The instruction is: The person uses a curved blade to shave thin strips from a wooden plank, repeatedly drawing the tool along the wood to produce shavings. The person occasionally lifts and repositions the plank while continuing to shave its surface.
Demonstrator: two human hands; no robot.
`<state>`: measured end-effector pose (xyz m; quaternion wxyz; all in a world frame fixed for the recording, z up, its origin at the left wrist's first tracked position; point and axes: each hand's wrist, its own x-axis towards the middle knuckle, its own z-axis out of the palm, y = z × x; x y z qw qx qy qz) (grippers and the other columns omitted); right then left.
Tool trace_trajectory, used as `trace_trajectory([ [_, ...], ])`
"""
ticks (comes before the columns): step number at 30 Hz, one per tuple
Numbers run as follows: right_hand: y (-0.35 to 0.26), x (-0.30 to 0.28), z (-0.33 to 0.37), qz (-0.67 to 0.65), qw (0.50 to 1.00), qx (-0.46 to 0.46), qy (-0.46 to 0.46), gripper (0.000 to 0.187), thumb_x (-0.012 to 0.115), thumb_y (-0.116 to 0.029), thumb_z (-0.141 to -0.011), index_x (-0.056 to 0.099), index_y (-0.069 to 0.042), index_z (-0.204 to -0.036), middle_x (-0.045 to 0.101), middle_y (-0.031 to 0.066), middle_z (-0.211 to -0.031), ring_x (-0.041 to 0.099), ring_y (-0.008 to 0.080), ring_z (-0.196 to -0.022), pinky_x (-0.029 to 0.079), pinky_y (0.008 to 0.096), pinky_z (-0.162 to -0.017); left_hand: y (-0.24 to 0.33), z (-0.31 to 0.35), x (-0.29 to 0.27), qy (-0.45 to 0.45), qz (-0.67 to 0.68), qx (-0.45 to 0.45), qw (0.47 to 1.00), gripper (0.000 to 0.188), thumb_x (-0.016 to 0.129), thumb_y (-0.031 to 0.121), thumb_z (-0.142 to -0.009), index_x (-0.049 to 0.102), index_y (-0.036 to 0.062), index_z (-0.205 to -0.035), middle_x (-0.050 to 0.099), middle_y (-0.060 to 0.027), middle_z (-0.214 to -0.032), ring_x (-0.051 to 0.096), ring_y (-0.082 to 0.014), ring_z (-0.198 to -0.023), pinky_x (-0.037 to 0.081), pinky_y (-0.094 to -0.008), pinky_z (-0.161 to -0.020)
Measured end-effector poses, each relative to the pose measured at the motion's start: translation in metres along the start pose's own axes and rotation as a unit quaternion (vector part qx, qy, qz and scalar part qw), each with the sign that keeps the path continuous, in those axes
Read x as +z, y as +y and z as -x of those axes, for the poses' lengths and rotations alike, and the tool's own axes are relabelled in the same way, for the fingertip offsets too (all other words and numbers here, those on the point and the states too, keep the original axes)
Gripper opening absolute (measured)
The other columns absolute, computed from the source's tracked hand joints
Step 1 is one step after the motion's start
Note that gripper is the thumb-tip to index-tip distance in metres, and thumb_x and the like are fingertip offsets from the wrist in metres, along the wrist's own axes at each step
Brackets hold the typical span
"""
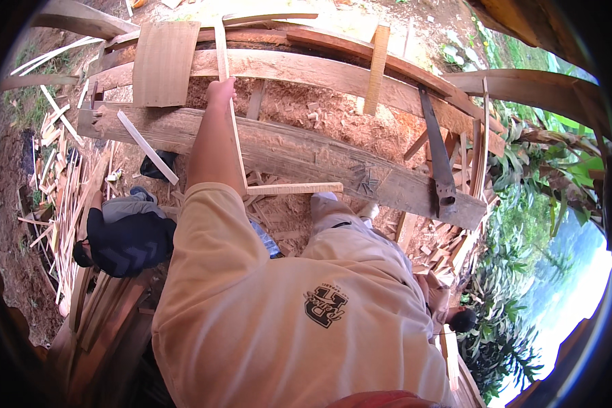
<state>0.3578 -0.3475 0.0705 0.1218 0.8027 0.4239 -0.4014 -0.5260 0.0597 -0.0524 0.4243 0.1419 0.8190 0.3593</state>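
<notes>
My left arm reaches out over the workbench, and my left hand [221, 92] is closed around the long side of a thin, light wooden frame [239, 153]. Three sides of this frame show: the long strip in my hand, a short strip at the far end and another at the near end. Below it lies a weathered plank [285, 149] with a small pile of nails [367, 182] on it. Across the plank's right part rests a handsaw [436, 139], its handle toward me. My right hand does not show.
A flat wooden panel [166, 64] leans across the bench's left end; a wooden strip [377, 71] crosses farther right. One person [126, 238] crouches at left by scrap wood [64, 197]; another [438, 296] is at lower right. Sawdust and offcuts [313, 119] lie beneath the bench.
</notes>
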Motion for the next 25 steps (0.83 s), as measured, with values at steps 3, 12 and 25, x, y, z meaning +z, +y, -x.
trace_trajectory([
  [3, -0.004, 0.008, -0.014, 0.003, 1.000, -0.020, -0.005, 0.040, 0.062, -0.035, -0.103, 0.072, 0.000, -0.120, 0.076, 0.0237, -0.110, 0.074, 0.0354, -0.104, 0.055, 0.0436, -0.093, -0.001, -0.007, -0.008, 0.068, -0.150, 0.051, 0.985, 0.041, 0.073, 0.033, -0.090, 0.070, -0.0064, -0.103, 0.072, -0.0166, -0.086, 0.071, -0.0275, -0.074, 0.057, -0.0418, -0.070],
  [12, -0.070, -0.006, -0.054, 0.031, 0.995, -0.085, -0.036, 0.040, 0.060, -0.035, -0.103, 0.071, -0.002, -0.123, 0.076, 0.0228, -0.112, 0.074, 0.0349, -0.106, 0.055, 0.0431, -0.095, -0.005, 0.018, -0.046, 0.122, -0.121, 0.109, 0.979, 0.059, 0.074, 0.033, -0.088, 0.067, -0.0097, -0.128, 0.073, -0.0268, -0.123, 0.071, -0.0345, -0.118, 0.054, -0.0417, -0.100],
  [25, -0.363, -0.299, 0.106, -0.203, 0.789, -0.575, 0.072, 0.064, 0.059, -0.049, -0.105, 0.059, 0.004, -0.142, 0.064, 0.0199, -0.141, 0.062, 0.0293, -0.129, 0.045, 0.0442, -0.113, 0.209, 0.476, -0.201, -0.232, 0.376, 0.624, 0.645, 0.052, 0.048, 0.031, -0.110, 0.051, -0.0043, -0.148, 0.063, -0.0209, -0.140, 0.059, -0.0366, -0.129, 0.043, -0.0517, -0.114],
])
